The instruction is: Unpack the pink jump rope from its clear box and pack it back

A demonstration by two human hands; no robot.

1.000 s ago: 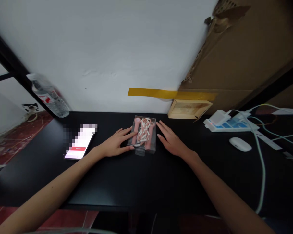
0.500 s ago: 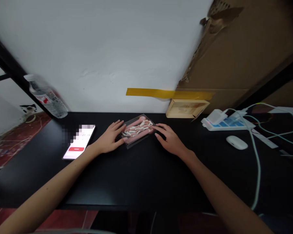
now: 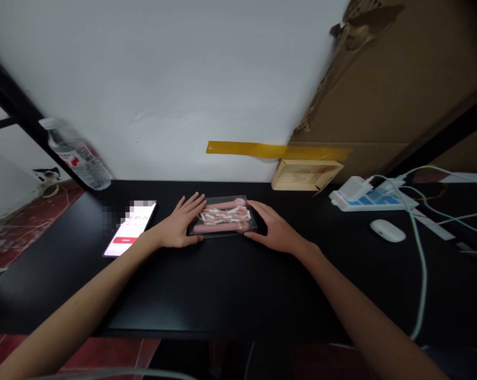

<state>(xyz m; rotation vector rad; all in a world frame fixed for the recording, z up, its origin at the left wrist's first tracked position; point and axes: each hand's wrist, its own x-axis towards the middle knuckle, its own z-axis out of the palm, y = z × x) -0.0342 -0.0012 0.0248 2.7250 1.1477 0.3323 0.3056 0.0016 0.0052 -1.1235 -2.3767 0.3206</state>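
From where I stood, the clear plastic box (image 3: 222, 233) lay flat on the black table (image 3: 175, 295), near the centre of the frame, with its long axis running left to right, the right end tipped slightly upward in the view. It sat directly between the two hands, one at each short end, and neither seemed nearer than the other. The left hand (image 3: 178, 226) was spread wide, its fingers over the upper left corner and the thumb by the lower left one; the right hand (image 3: 280, 228) curved around the opposite end, fingertips at the upper right corner, thumb by the lower right. All the fingers looked loose rather than clenched, though I couldn't tell how hard they pressed. Inside showed what looked like a pink-and-white beaded skipping rope (image 3: 227, 215), its pink handles lying lengthwise. I could read no brand on the box. At centre left, the partly blurred phone (image 3: 133, 227) displayed digits like "01:20" above a red button; the water bottle (image 3: 77, 155), upper left, wore a red-and-white label too small to read.
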